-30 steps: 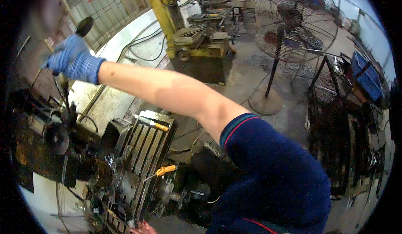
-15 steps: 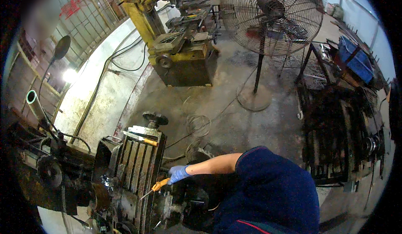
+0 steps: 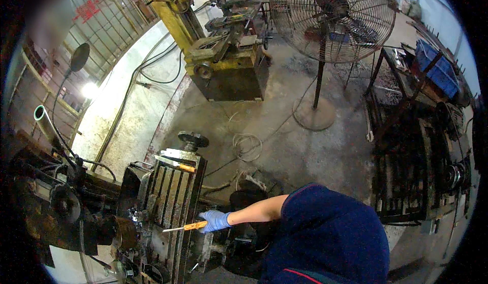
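The gloved fingers [image 3: 209, 217] are closing around the orange handle of a slim tool [image 3: 184, 227], which reads as a screwdriver or small brush, though it is too small to tell which; its pale shaft is pointing left, over the edge of the slotted table [image 3: 170, 197] of the milling machine [image 3: 76, 213]. This gloved hand [image 3: 216, 220] is reaching out from the blue sleeve [image 3: 325, 233], and which of the person's hands it is cannot be told for certain; it is taken here as the left hand, while the right hand is not showing. The tool tip is hanging just beside the table's near edge, close to the dark grooves, and whether it is touching metal cannot be told. Judging by the pose, the person is working the tip along or into a table slot, perhaps clearing chips, and the step seems only at its start. The next move is calling for a steady wrist, the tip kept in line with a groove and drawn along it. Behind, a yellow machine [image 3: 223, 55] and a standing fan [image 3: 330, 17] are sitting well apart on the concrete floor [image 3: 284, 147]
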Tool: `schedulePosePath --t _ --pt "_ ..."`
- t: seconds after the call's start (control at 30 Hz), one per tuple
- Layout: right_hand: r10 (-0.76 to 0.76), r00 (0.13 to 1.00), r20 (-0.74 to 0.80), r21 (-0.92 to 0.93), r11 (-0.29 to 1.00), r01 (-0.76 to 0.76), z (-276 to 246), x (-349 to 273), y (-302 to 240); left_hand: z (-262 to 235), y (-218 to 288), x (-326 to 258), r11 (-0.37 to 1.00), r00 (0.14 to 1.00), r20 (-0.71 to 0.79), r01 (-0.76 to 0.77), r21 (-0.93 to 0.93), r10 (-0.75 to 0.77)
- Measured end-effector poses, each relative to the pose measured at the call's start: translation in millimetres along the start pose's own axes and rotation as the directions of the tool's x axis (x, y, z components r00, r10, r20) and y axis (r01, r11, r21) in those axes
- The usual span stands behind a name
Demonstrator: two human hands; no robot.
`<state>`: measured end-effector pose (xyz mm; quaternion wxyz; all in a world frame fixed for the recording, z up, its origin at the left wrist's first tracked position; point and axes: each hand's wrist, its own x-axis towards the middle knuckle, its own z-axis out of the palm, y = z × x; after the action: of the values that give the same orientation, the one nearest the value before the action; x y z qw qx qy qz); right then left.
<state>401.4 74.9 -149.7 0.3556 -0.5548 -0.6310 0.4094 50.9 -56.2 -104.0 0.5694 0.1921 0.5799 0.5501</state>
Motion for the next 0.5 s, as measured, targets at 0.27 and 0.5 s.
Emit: schedulePosePath --t 0.27,0.5 --pt "-0.297 0.934 0.201 -0.067 0.947 0.315 -63 -48 -113 -17 -12 0 1.000 1.000 0.015 -0.012 0.003 0.012" --pt "-0.364 0.685 0.631 -0.396 0.608 0.688 4 -66 -132 -36 3 -20 0.983 0.971 0.221 -0.054 -0.178 0.094"
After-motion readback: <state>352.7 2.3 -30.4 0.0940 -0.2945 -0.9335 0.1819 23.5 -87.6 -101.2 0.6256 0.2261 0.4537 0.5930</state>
